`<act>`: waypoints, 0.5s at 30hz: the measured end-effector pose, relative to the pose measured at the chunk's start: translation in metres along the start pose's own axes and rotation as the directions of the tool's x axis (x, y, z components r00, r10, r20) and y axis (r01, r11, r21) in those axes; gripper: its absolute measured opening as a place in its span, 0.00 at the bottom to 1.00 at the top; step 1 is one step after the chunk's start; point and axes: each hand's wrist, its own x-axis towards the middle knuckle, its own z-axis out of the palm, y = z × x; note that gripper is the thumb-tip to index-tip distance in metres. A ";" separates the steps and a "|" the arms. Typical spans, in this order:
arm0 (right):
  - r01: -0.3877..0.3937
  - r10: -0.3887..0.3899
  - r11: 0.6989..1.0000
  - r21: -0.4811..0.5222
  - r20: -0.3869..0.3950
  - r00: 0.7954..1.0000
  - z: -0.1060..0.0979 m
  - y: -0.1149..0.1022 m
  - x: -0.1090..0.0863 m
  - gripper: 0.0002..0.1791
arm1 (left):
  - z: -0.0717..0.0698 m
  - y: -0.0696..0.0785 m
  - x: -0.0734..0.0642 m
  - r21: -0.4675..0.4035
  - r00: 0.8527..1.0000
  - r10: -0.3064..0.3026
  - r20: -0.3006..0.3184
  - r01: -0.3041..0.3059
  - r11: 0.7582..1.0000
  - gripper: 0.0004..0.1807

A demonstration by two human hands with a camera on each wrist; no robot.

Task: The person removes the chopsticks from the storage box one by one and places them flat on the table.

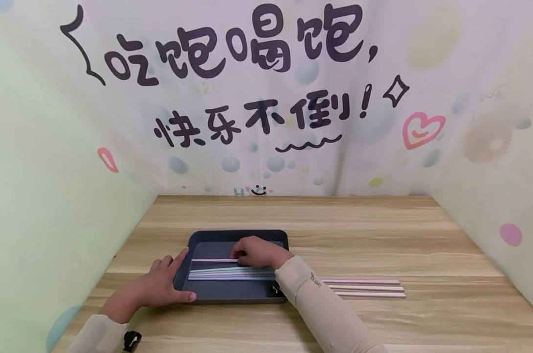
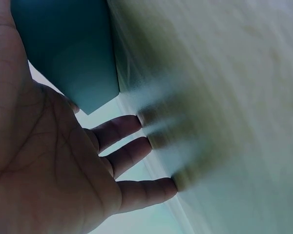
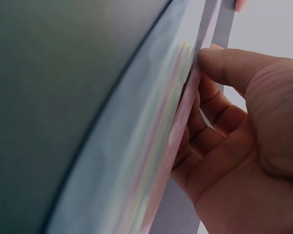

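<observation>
A dark rectangular tray (image 1: 231, 295) lies on the table. Inside it, my right hand (image 1: 262, 252) pinches a pink chopstick (image 1: 213, 260) between thumb and fingers. In the right wrist view the thumb presses on this pink chopstick (image 3: 184, 109), while its far end is out of sight. Nearer the front of the tray, several pale blue and green chopsticks (image 1: 217, 276) lie side by side, partly hidden by the right forearm. My left hand (image 1: 160, 282) rests against the tray's left side, thumb at the front corner. In the left wrist view, its other fingertips (image 2: 161, 190) touch the table.
Right of the tray, a pink chopstick (image 1: 368, 281) and pale chopsticks (image 1: 372, 294) lie on the wooden table (image 1: 425, 245), partly behind the right sleeve (image 1: 323, 304). A printed curtain (image 1: 292, 166) hangs behind the table, with side walls left and right.
</observation>
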 end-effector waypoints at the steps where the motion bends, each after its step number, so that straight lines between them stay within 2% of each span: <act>1: 0.005 -0.005 1.000 -0.006 -0.002 1.000 0.000 0.000 0.000 0.07 | 0.000 0.000 0.000 0.003 1.000 -0.001 0.000 0.001 1.000 0.67; 15: 0.033 -0.033 0.999 0.007 -0.021 0.999 -0.009 -0.006 -0.001 0.09 | 0.001 -0.003 0.001 -0.001 1.000 -0.016 0.014 0.016 1.000 0.67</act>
